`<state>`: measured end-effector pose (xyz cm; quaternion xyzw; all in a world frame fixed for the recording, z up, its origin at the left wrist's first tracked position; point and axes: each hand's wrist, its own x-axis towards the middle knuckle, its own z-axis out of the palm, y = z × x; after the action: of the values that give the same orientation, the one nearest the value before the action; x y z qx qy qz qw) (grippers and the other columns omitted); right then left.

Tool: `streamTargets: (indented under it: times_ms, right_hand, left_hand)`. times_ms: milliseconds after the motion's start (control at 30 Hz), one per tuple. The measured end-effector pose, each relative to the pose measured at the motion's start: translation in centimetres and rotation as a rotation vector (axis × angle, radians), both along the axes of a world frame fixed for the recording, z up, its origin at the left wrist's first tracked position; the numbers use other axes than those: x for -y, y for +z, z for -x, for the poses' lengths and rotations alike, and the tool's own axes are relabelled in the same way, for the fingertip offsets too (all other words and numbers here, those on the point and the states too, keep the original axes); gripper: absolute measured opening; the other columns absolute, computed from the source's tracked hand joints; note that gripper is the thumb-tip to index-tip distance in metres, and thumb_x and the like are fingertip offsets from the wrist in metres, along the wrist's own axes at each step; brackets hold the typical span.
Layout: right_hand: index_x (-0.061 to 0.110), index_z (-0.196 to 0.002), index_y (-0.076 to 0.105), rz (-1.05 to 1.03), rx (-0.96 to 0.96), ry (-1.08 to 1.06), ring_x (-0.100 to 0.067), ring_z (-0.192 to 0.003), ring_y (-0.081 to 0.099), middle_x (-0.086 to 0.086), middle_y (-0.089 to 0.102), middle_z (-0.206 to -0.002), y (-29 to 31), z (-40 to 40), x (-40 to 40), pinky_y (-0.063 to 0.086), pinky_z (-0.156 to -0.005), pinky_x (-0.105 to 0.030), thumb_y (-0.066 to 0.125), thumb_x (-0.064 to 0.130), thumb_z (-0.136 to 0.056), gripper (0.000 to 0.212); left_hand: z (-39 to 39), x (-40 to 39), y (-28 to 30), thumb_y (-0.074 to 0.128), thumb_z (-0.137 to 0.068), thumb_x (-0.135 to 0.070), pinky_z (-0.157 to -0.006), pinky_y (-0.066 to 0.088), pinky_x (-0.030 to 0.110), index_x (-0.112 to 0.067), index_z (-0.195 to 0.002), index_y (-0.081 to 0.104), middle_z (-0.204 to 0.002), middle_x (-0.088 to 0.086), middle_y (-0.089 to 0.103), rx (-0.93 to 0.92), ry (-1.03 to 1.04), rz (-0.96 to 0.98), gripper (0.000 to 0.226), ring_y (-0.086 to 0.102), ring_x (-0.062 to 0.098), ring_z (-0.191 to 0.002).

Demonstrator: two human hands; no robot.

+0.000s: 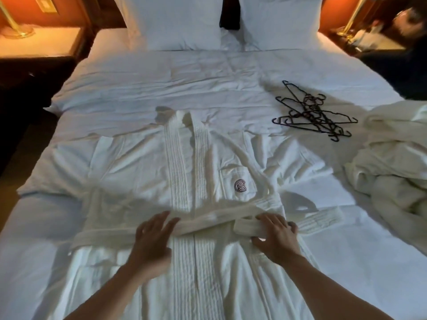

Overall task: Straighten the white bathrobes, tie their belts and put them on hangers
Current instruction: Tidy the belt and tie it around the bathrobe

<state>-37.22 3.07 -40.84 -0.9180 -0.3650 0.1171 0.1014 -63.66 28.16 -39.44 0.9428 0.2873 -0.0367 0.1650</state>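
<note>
The bathrobe (175, 172) lies flat on the bed (138, 77), collar at twelve o'clock, its belt (208, 221) running nine to three across the waist. The right hand (276, 239) grips the folded belt end — nearer the knot point; the left hand (151, 236) hovers with fingers spread.

1. open bed (143, 88) between bathrobe (143, 172) collar and pillows (175, 21).
2. tangled hangers (314, 112) blocking far right.
3. heaped second robe (392, 172) crowding right edge.
4. clear sheet left of robe.
</note>
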Motion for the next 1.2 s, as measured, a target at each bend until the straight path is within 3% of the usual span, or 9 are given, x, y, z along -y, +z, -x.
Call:
streamTargets:
  times_ms: [100,200,267,333,400,467,600,900,1200]
  right_hand:
    - [0.032,-0.105,0.066,0.226,0.100,-0.106,-0.026,-0.107,0.060,0.005,0.063,-0.108,1.1,-1.0,1.8,0.031,-0.090,-0.048,0.075,0.051,-0.057,0.052]
    - [0.027,-0.102,0.065,0.302,0.079,-0.139,-0.028,-0.098,0.067,0.001,0.067,-0.099,2.2,-2.5,3.2,0.039,-0.097,-0.051,0.062,0.029,-0.082,0.021]
    - [0.022,-0.095,0.061,0.170,0.041,-0.136,-0.032,-0.083,0.071,-0.001,0.070,-0.086,3.8,-4.0,3.5,0.046,-0.078,-0.043,0.058,0.021,-0.088,0.008]
    - [0.019,-0.098,0.056,-0.006,-0.045,-0.172,-0.036,-0.085,0.069,-0.003,0.069,-0.090,6.3,-5.6,3.5,0.040,-0.065,-0.037,0.051,0.028,-0.099,0.011]
    - [0.018,-0.097,0.053,-0.137,-0.246,-0.255,-0.034,-0.093,0.065,-0.004,0.069,-0.095,9.1,-6.9,2.7,0.044,-0.069,-0.037,0.045,0.041,-0.103,0.024]
    - [0.018,-0.086,0.052,-0.303,-0.402,-0.329,-0.026,-0.085,0.065,0.000,0.070,-0.084,12.4,-7.6,1.4,0.050,-0.076,-0.041,0.046,0.044,-0.099,0.030]
    - [0.014,-0.081,0.060,-0.515,-0.519,-0.328,-0.007,-0.066,0.064,0.000,0.072,-0.072,19.8,-8.6,-1.9,0.050,-0.070,-0.031,0.052,0.032,-0.099,0.027]
    - [0.020,-0.086,0.061,-0.845,-0.379,-0.240,-0.007,-0.066,0.067,-0.002,0.072,-0.074,29.9,-5.7,-6.3,0.047,-0.060,-0.016,0.053,0.036,-0.102,0.024]
    - [0.011,-0.081,0.064,-0.851,-0.334,-0.077,-0.015,-0.062,0.070,-0.002,0.072,-0.067,39.7,-2.9,-11.6,0.052,-0.062,-0.031,0.057,0.035,-0.101,0.032]
  left_hand:
    - [-6.2,3.0,0.7,0.052,-0.086,-0.040,-0.121,0.004,0.050,-0.036,-0.159,0.000,-0.169,-0.006,-0.003,-0.192,-0.032,0.099,0.089,-0.003,0.024,-0.155]
    - [-9.8,4.5,1.0,0.053,-0.084,-0.060,-0.119,0.007,0.054,-0.034,-0.160,-0.001,-0.163,-0.004,0.023,-0.403,-0.036,0.036,0.096,0.013,0.026,-0.152]
    - [-11.0,4.8,2.0,0.050,-0.087,-0.058,-0.116,0.019,0.048,-0.033,-0.158,0.016,-0.151,-0.006,0.044,-0.457,-0.015,0.003,0.083,0.034,0.022,-0.144]
    - [-11.9,5.0,4.0,0.048,-0.092,-0.052,-0.109,0.033,0.036,-0.033,-0.150,0.034,-0.144,-0.009,0.053,-0.417,-0.022,0.083,0.063,0.046,0.016,-0.136]
    - [-12.6,5.1,6.4,0.056,-0.085,-0.051,-0.098,0.043,0.024,-0.032,-0.138,0.050,-0.136,-0.012,0.060,-0.276,0.026,0.274,0.057,0.055,0.009,-0.127]
    - [-13.2,4.9,9.3,0.062,-0.070,-0.054,-0.077,0.046,0.014,-0.030,-0.108,0.064,-0.106,-0.015,0.070,-0.159,0.066,0.385,0.046,0.064,-0.001,-0.098]
    - [-14.8,3.4,15.3,0.080,-0.067,-0.044,-0.066,0.049,0.020,-0.030,-0.088,0.066,-0.081,-0.007,0.070,0.117,0.158,0.438,0.030,0.064,0.002,-0.075]
    - [-11.1,0.8,25.9,0.088,-0.073,-0.019,-0.061,0.048,0.014,-0.025,-0.101,0.071,-0.093,-0.003,0.073,0.425,0.264,0.553,0.033,0.069,0.009,-0.081]
    - [-4.8,-3.9,39.0,0.084,-0.076,-0.006,-0.070,0.057,0.021,-0.022,-0.125,0.063,-0.106,0.004,0.072,0.442,0.262,0.725,0.056,0.073,0.011,-0.083]
